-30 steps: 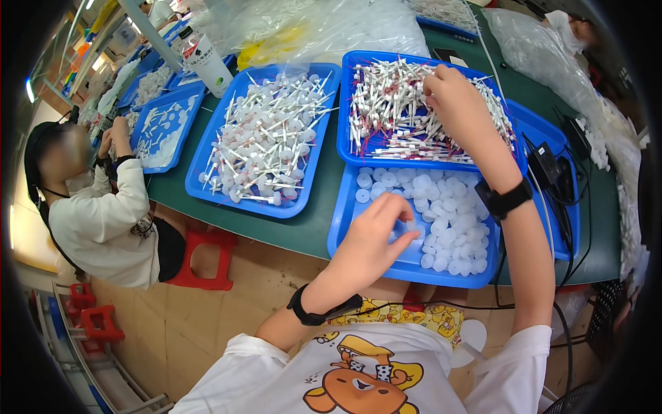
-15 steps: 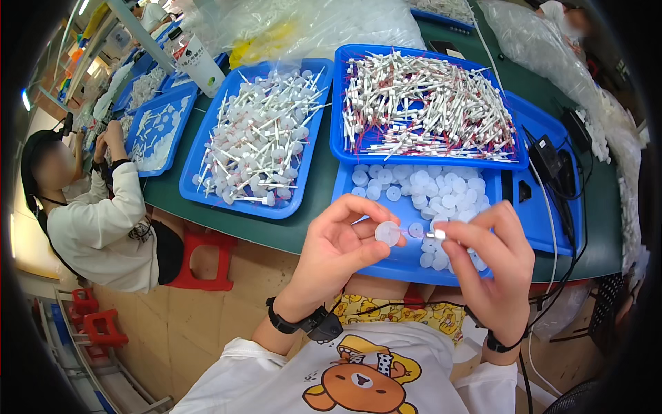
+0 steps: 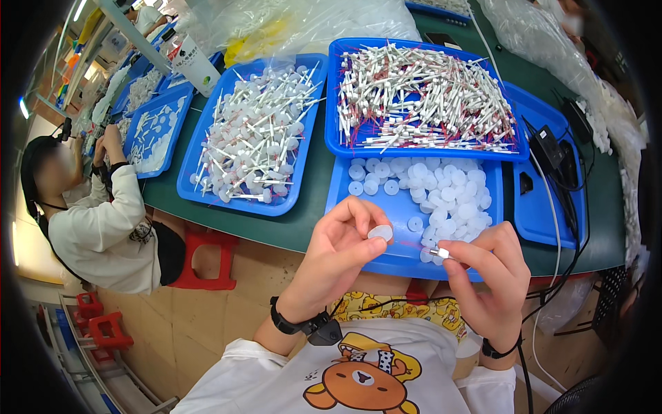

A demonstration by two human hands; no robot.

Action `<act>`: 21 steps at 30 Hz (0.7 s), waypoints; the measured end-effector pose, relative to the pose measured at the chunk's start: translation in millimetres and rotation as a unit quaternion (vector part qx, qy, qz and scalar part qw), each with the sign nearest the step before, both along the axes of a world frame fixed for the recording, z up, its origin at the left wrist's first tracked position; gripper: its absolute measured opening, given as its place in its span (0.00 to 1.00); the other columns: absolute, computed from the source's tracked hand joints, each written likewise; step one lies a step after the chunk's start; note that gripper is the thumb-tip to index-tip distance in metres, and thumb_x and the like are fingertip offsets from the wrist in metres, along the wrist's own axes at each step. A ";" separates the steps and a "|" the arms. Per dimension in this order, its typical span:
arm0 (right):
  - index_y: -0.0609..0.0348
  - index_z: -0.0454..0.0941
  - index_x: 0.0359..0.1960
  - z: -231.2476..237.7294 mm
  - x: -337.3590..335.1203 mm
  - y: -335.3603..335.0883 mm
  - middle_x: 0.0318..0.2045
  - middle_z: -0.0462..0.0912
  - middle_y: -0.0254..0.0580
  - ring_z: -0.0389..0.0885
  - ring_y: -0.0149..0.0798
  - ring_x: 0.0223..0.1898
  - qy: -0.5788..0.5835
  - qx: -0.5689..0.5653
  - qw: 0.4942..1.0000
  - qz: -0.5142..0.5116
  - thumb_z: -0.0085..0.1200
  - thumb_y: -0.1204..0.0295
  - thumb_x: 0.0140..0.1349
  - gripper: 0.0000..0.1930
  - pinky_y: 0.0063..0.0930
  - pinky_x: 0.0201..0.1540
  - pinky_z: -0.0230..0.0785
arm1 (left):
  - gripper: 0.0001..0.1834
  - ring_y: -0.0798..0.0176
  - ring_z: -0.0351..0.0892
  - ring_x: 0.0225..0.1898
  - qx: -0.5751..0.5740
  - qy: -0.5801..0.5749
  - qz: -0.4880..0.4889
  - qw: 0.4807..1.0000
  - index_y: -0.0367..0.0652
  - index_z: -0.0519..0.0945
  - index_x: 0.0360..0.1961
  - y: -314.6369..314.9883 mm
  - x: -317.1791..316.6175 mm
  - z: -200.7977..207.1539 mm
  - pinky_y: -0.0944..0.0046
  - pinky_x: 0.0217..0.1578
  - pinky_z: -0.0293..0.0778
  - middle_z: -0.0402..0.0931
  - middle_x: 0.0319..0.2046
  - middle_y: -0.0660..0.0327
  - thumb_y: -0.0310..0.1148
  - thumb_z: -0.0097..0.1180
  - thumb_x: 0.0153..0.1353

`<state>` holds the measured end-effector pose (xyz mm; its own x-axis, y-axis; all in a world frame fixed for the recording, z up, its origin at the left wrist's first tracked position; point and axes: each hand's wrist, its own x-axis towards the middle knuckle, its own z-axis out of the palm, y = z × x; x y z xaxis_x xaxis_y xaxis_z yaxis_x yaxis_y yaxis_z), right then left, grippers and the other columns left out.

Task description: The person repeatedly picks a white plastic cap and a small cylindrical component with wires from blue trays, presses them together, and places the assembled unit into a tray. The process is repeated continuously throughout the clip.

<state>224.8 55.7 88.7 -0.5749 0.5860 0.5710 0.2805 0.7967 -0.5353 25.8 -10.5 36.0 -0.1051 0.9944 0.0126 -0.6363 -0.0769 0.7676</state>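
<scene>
My left hand (image 3: pixel 343 241) pinches a round translucent white plastic disc (image 3: pixel 380 233) between thumb and fingertips. To its right, my right hand (image 3: pixel 491 276) grips a small white stick-like part with a metal tip (image 3: pixel 440 253), its fingers closed around the end. Thin reddish strands faintly cross the gap between the two parts. Both hands hover over the near edge of a blue tray (image 3: pixel 343 200) that holds many loose discs (image 3: pixel 452 190). Above it, a second blue tray (image 3: pixel 331 131) overlaps its far side and is heaped with white sticks with red threads (image 3: pixel 427 96).
Left of these, a blue tray (image 3: pixel 185 181) holds sticks joined to discs. A bottle (image 3: pixel 196 65) stands behind it. Black adapters and cables (image 3: pixel 549 148) lie on the right blue tray. Plastic bags (image 3: pixel 331 24) cover the back. A person (image 3: pixel 96 214) works at the left near a red stool (image 3: pixel 210 259).
My right hand has moved slightly lower, and the white part with it. The disc in my left hand has shifted a little left and up and turned.
</scene>
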 end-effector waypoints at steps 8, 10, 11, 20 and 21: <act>0.60 0.84 0.38 -14.9 -3.2 -0.3 0.23 0.72 0.35 0.67 0.37 0.25 0.012 -0.071 0.997 0.027 0.65 0.82 0.50 0.12 0.29 0.27 0.57 | 0.17 0.66 0.66 0.41 -0.039 -0.082 -0.068 0.994 0.38 0.72 0.51 -1.4 6.1 -2.0 0.63 0.48 0.64 0.68 0.41 0.62 0.41 0.50 0.72; 0.60 0.84 0.38 -16.5 -2.9 0.0 0.23 0.72 0.35 0.67 0.37 0.25 0.006 -0.073 0.997 0.020 0.65 0.82 0.50 0.12 0.29 0.27 0.57 | 0.17 0.67 0.65 0.41 -0.028 -0.081 -0.070 0.994 0.38 0.73 0.52 -1.7 7.7 -1.9 0.63 0.49 0.64 0.68 0.42 0.62 0.40 0.50 0.72; 0.60 0.84 0.38 -17.2 -2.1 0.5 0.23 0.71 0.35 0.67 0.37 0.25 0.001 -0.071 0.997 0.020 0.65 0.82 0.50 0.12 0.29 0.27 0.57 | 0.16 0.67 0.66 0.42 -0.032 -0.081 -0.066 0.994 0.38 0.73 0.51 -1.9 8.1 -1.5 0.63 0.49 0.65 0.68 0.42 0.62 0.40 0.51 0.72; 0.60 0.84 0.40 -15.3 1.9 -0.6 0.25 0.70 0.34 0.67 0.38 0.27 -0.063 0.041 0.997 -0.023 0.66 0.82 0.45 0.17 0.30 0.28 0.58 | 0.14 0.68 0.71 0.46 -0.018 0.039 -0.009 0.999 0.36 0.76 0.49 0.3 11.2 -4.2 0.66 0.49 0.69 0.70 0.45 0.61 0.24 0.61 0.62; 0.59 0.84 0.41 -15.6 2.0 -1.2 0.25 0.70 0.34 0.67 0.38 0.27 -0.071 0.062 0.995 -0.031 0.66 0.82 0.44 0.18 0.30 0.28 0.58 | 0.15 0.68 0.71 0.46 -0.004 0.074 0.004 0.997 0.36 0.76 0.48 1.4 11.9 -8.6 0.66 0.49 0.69 0.71 0.45 0.60 0.22 0.62 0.60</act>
<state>226.8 54.5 73.1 -0.6197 0.5539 0.5560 0.3977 0.8324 -0.3859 37.7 -9.2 27.4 -0.1111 0.9936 0.0215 -0.5161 -0.0761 0.8531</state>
